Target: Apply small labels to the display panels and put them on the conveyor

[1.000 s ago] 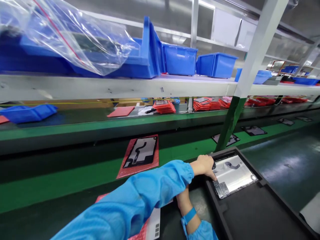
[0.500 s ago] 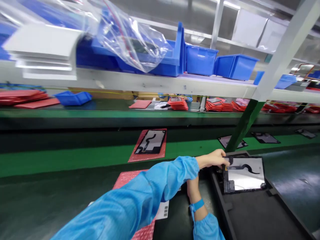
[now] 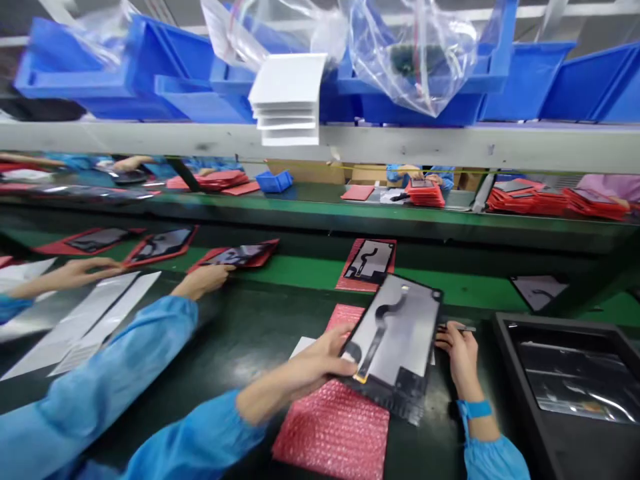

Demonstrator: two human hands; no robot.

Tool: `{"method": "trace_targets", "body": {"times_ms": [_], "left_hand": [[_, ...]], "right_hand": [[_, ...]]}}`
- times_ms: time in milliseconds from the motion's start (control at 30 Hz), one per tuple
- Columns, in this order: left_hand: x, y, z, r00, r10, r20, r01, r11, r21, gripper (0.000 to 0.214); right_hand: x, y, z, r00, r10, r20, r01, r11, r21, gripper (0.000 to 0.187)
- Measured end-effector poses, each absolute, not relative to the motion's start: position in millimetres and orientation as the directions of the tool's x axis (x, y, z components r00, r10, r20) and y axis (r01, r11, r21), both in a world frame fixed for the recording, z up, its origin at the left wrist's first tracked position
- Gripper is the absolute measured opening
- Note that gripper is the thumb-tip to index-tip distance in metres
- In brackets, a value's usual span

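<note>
A flat display panel (image 3: pixel 395 333), grey-backed with a black border and a curved black flex cable, is tilted in my left hand (image 3: pixel 320 360), gripped by its lower left corner. Beneath it lies a red bubble-wrap bag (image 3: pixel 335 427), partly covered by the panel. My right hand (image 3: pixel 460 353), with a blue wrist strap, is closed on a thin metal tool (image 3: pixel 467 328), just right of the panel; the tool's kind is unclear. A white sheet-like piece (image 3: pixel 303 346) shows behind my left hand.
At right stands a black tray (image 3: pixel 545 427) holding a dark glossy panel (image 3: pixel 580 373). Another panel on a red bag (image 3: pixel 369 261) lies on the green strip. A co-worker's hand (image 3: pixel 205 281) touches a panel at left. Blue bins (image 3: pixel 525 80) line the shelf above.
My left hand has brought the panel leftward from the black tray to above the red bag. The view has turned left, and a co-worker's arms now show.
</note>
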State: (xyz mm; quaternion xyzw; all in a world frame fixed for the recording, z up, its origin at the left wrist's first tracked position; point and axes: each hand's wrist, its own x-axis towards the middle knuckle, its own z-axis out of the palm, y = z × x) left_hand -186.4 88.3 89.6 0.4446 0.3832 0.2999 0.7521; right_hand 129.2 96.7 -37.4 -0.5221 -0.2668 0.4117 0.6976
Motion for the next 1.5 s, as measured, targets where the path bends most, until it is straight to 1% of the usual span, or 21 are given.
{"method": "trace_targets", "body": {"times_ms": [100,167,267,367,400,433,467,500,533,567,600,633,667,700,733,800,867,967,1067,1200,1500], "left_hand": [[-236.6,57.3,60.4,0.386,0.833,-0.397,-0.074,0.457,0.887,0.076],[-254.4,45.6,42.6,0.345,0.832,-0.434,-0.047,0.478,0.877,0.072],[-263.6,38.7,19.4,0.309,0.847,-0.432,0.005,0.453,0.891,0.067],[-265.4,37.2,4.8,0.324,0.860,-0.393,0.065,0.395,0.917,0.070],[-266.7,37.1,3.2,0.338,0.856,-0.391,0.119,0.373,0.920,0.072],[-268.6,37.3,3.7,0.344,0.850,-0.399,0.222,0.339,0.914,0.074],[-270.8,37.8,5.9,0.331,0.847,-0.415,0.376,0.285,0.882,0.075],[-272.8,38.8,9.7,0.298,0.857,-0.421,0.551,0.206,0.808,0.074],[-274.0,40.2,14.3,0.250,0.882,-0.399,0.707,0.114,0.697,0.070],[-273.6,41.7,19.2,0.220,0.914,-0.342,0.815,0.021,0.580,0.065],[-271.0,43.2,23.8,0.226,0.938,-0.264,0.867,-0.070,0.494,0.058],[-265.7,44.2,27.3,0.275,0.945,-0.179,0.872,-0.167,0.460,0.051],[-257.4,44.6,29.5,0.358,0.929,-0.096,0.841,-0.276,0.464,0.045],[-246.3,44.3,30.2,0.464,0.886,-0.021,0.781,-0.398,0.482,0.042],[-232.8,43.3,29.4,0.576,0.817,0.042,0.700,-0.519,0.491,0.042],[-202.2,40.3,23.9,0.749,0.650,0.127,0.539,-0.710,0.454,0.048],[-173.4,38.0,15.6,0.828,0.543,0.140,0.464,-0.804,0.372,0.061],[-147.0,38.4,4.5,0.872,0.484,0.075,0.453,-0.855,0.251,0.078],[-141.9,41.4,0.2,0.890,0.454,0.041,0.440,-0.879,0.186,0.083],[-145.4,43.3,1.2,0.895,0.443,0.050,0.431,-0.888,0.162,0.085],[-145.7,42.4,-0.9,0.900,0.433,0.040,0.423,-0.894,0.149,0.090]], "right_hand": [[128.4,90.4,-32.1,0.450,0.888,-0.090,-0.271,0.040,-0.962,0.057],[126.1,82.0,-27.0,0.406,0.909,-0.096,-0.231,0.001,-0.973,0.064],[121.4,62.2,-21.6,0.352,0.929,-0.114,-0.173,-0.055,-0.983,0.061],[117.3,36.8,-22.6,0.322,0.936,-0.140,-0.129,-0.104,-0.986,0.056],[116.1,28.5,-24.4,0.310,0.940,-0.141,-0.106,-0.113,-0.988,0.053],[114.9,20.6,-26.6,0.297,0.945,-0.138,-0.078,-0.120,-0.990,0.051],[113.7,13.7,-29.1,0.280,0.951,-0.134,-0.049,-0.126,-0.991,0.048],[112.5,7.7,-31.7,0.263,0.956,-0.132,-0.020,-0.132,-0.991,0.047],[111.3,3.0,-34.3,0.249,0.959,-0.134,0.005,-0.140,-0.990,0.046],[110.1,-0.6,-36.7,0.245,0.960,-0.140,0.026,-0.151,-0.988,0.045],[109.1,-3.1,-38.7,0.242,0.959,-0.145,0.046,-0.161,-0.986,0.046],[108.2,-4.8,-40.3,0.242,0.959,-0.148,0.066,-0.169,-0.983,0.046],[107.6,-5.7,-41.3,0.244,0.958,-0.149,0.084,-0.174,-0.981,0.046],[107.1,-6.1,-41.8,0.246,0.958,-0.146,0.100,-0.175,-0.979,0.046],[106.9,-6.3,-41.9,0.244,0.959,-0.145,0.115,-0.177,-0.977,0.046],[106.9,-6.2,-41.5,0.238,0.961,-0.143,0.141,-0.180,-0.973,0.045],[107.1,-6.0,-41.1,0.234,0.962,-0.139,0.165,-0.180,-0.970,0.043],[107.1,-5.7,-40.7,0.223,0.966,-0.127,0.194,-0.172,-0.966,0.041],[106.7,-5.3,-39.8,0.209,0.970,-0.123,0.203,-0.166,-0.965,0.039],[106.5,-4.5,-36.5,0.209,0.970,-0.128,0.203,-0.171,-0.964,0.040],[108.3,-4.2,-33.1,0.215,0.962,-0.167,0.196,-0.210,-0.958,0.037]]}}
